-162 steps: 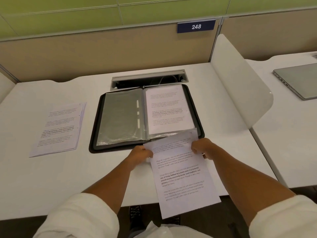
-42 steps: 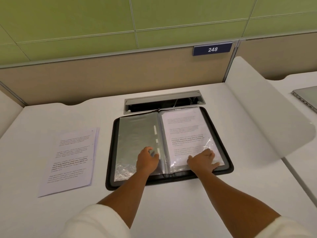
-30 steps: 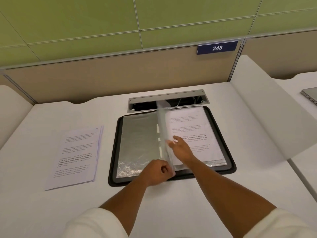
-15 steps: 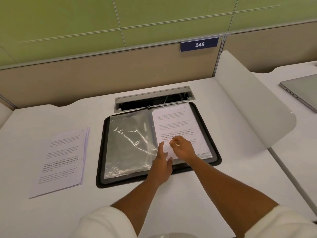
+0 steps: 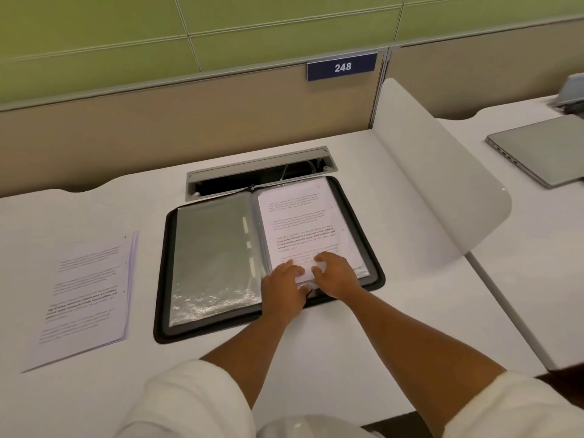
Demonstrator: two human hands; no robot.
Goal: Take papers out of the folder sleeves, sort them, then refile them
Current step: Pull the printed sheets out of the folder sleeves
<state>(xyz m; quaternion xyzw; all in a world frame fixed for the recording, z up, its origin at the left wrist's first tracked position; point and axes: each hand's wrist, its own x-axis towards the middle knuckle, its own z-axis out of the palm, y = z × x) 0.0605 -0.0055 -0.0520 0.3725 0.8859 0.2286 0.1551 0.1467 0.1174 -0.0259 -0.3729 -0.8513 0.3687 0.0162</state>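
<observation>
A black zip folder (image 5: 162,279) lies open in the middle of the white desk. Its left half shows empty clear sleeves (image 5: 211,248) lying flat. On the right half a printed sheet (image 5: 303,222) sits inside a clear sleeve. Both hands meet at that sleeve's near edge. My left hand (image 5: 282,286) holds the sleeve's lower edge with its fingers over it. My right hand (image 5: 336,275) has its fingers curled and pinches the bottom of the printed sheet. A stack of removed papers (image 5: 88,295) lies on the desk left of the folder.
An open cable slot (image 5: 259,172) runs just behind the folder. A curved white divider (image 5: 442,191) stands to the right, with a shut grey laptop (image 5: 543,150) on the neighbouring desk beyond it. A beige partition with the plate 248 (image 5: 342,67) closes the back.
One emptied sleeve was turned over to the left and now lies flat. Both hands have come together at the near edge of the right-hand sleeve and taken hold there.
</observation>
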